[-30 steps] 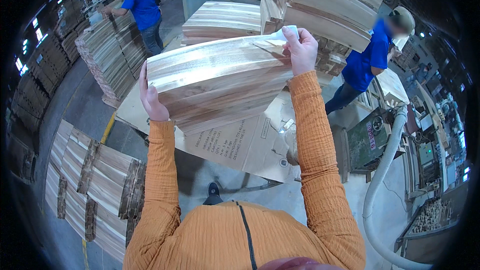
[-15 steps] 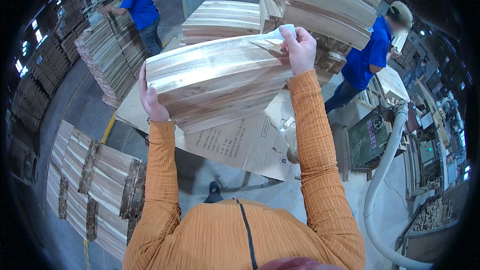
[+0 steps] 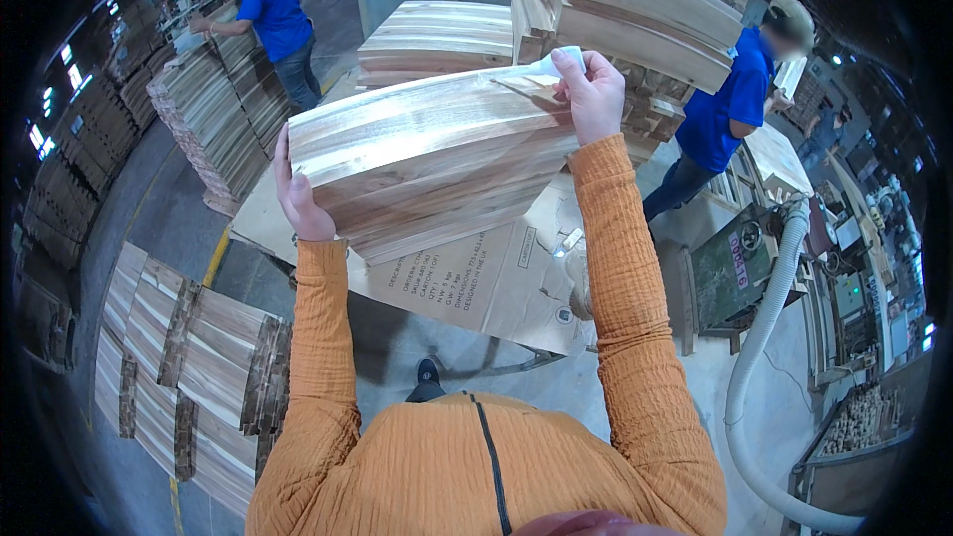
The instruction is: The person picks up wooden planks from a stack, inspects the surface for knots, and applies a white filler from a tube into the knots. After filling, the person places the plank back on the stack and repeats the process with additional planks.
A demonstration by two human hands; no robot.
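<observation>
A wooden board [image 3: 437, 154] with striped grain is raised in front of me, tilted, over a table covered with flattened cardboard [image 3: 452, 288]. My left hand [image 3: 304, 201] grips its left edge, the fingers going behind it. At the upper right corner my right hand [image 3: 594, 94] pinches a small whitish piece [image 3: 566, 62], thin like paper or sandpaper, against the board. Light glares off the board's upper half. The undersides of the board and the hidden fingers do not show.
Stacked boards [image 3: 437, 35] lie beyond the table, with a taller pile [image 3: 640, 20] at the right. More stacks stand left [image 3: 213, 114] and lower left [image 3: 189, 367]. Two people in blue shirts [image 3: 278, 15] work nearby. A green machine [image 3: 735, 268] and a pale hose [image 3: 754, 367] are at the right.
My hands and the board stay almost in place. The person at the far left has turned the head and reached out over the stack.
</observation>
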